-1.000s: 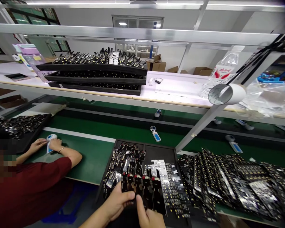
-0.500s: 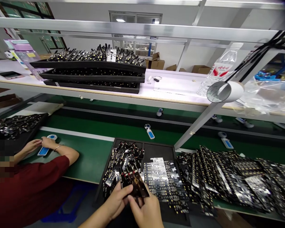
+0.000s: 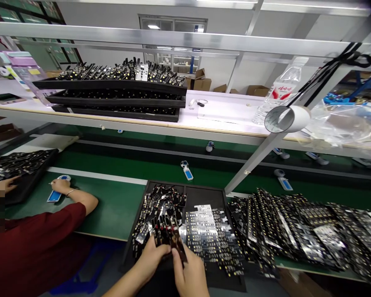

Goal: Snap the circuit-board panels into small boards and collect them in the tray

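Where the two hands meet: a small bunch of dark circuit boards (image 3: 178, 242), red spots toward the far ends, raised above the near part of a divided tray.
Left hand (image 3: 152, 256): pinching the bunch from the left, thumb on top; the fingers beneath are hidden.
Right hand (image 3: 189, 270): pinching the rightmost strip of the bunch, thumb tip close to the other thumb; the underside of this grip cannot be seen.
Reason for the hold: probably gripping the near ends steadies the pieces and leaves the red-spotted ends free.
Divided tray (image 3: 207, 195): black; its left compartment holds a jumble of small boards (image 3: 151, 212), its right one flat overlapping panels (image 3: 200, 231), with bare floor at the far side. The split presumably keeps loose pieces apart from panels, both within easy reach.
Right of the tray: many board panels (image 3: 299, 231) leaning over one another in rows, perhaps to save room.
Green desk (image 3: 111, 208): at left, a co-worker's hand (image 3: 60, 186) on a blue-and-white device (image 3: 53, 196), beside a black tray (image 3: 43, 179) heaped with boards.
Far shelf: stacked black trays (image 3: 117, 101) filled with boards; at right, a clear bottle (image 3: 280, 90).
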### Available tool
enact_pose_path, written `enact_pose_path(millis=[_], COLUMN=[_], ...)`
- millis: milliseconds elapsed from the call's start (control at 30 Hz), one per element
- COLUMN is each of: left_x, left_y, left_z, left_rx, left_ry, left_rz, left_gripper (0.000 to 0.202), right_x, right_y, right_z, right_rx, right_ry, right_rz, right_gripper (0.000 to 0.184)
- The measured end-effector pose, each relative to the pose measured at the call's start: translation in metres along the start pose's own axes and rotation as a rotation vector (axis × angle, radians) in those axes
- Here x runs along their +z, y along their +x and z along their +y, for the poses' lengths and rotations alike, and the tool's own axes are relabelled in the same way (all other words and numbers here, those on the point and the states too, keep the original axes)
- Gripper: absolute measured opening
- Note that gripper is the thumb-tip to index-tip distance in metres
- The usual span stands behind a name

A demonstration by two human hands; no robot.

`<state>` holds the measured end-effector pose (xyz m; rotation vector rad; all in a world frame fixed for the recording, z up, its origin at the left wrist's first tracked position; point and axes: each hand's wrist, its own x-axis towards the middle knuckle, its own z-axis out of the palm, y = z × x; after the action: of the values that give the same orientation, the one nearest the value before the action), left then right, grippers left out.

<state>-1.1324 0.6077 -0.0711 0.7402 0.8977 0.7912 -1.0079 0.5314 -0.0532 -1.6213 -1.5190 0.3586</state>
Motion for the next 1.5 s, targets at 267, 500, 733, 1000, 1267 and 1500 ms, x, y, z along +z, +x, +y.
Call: enact_pose_path(millis=[267, 500, 733, 1000, 1267, 1500], left_x=[0.0, -0.014, -0.038, -0.087, -0.118, -0.126], left_y=[-0.009, 0.004, 0.037, 0.105, 0.053, 0.03], left_z=[0.005, -0.012, -0.012, 0.036, -0.004, -0.036], left_rx=[-0.125, -0.166, -0.044, -0.108, -0.016, -0.033], left_ry=[-0.059, 0.061, 0.399, 0.731, 0.712, 0.509], left_rz=[-0.096, 0.11, 0.199, 0.172, 0.16, 0.165], left_gripper=[0.057, 0.057, 0.054, 0.062, 0.083, 0.079], right_x=[-0.01, 0.012, 0.051, 0.063, 0.008, 0.013], right_y=[0.011, 0.016, 0.036, 0.074, 0.027, 0.021], right_z=[0.009, 0.016, 0.039, 0.112, 0.176, 0.19], right_rx=[0.169, 0.189, 0.358, 0.597, 0.734, 0.679], right_ry=[0.139, -0.333, -0.316, -0.421, -0.777, -0.725], right_rz=[-0.178, -0.369, -0.442, -0.509, -0.183, -0.002], right_gripper=[0.053, 0.048, 0.054, 0.042, 0.077, 0.082])
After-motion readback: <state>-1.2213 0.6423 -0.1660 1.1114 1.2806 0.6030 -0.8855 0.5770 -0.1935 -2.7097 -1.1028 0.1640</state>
